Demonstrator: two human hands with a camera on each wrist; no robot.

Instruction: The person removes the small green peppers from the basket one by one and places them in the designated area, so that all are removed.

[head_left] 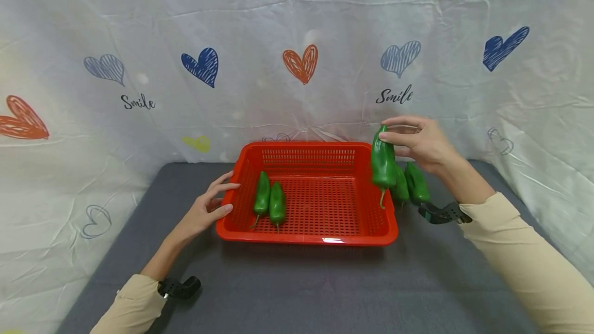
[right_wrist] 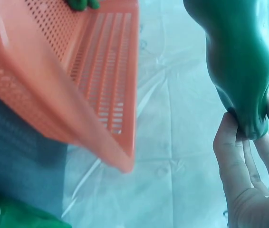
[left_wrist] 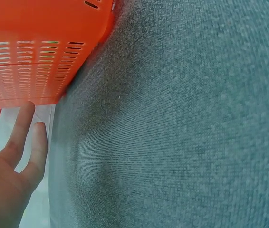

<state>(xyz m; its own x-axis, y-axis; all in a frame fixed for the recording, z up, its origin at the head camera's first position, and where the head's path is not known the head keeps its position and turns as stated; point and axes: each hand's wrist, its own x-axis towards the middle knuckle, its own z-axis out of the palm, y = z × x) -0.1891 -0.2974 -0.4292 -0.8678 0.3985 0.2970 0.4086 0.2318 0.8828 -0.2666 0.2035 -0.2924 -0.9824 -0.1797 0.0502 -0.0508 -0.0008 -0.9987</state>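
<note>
My right hand [head_left: 419,143] pinches a green pepper [head_left: 383,161] by its tip, stem hanging down, above the right rim of the red basket [head_left: 320,240]. In the right wrist view the fingers of that hand [right_wrist: 253,185] hold the narrow end of the pepper [right_wrist: 244,61]. Inside the basket at the left lie two green peppers, one [head_left: 262,195] beside the other [head_left: 277,204]. At the basket's left rim rests my left hand [head_left: 204,213], fingers spread and loosely bent. The left wrist view shows this hand [left_wrist: 11,171] by the basket's slotted wall [left_wrist: 34,61].
On the grey table [head_left: 297,293], right of the basket, are more green peppers, one [head_left: 400,187] partly hidden behind the held one and another [head_left: 416,183] near my wrist. A white cloth [head_left: 250,30] with printed hearts hangs behind the table.
</note>
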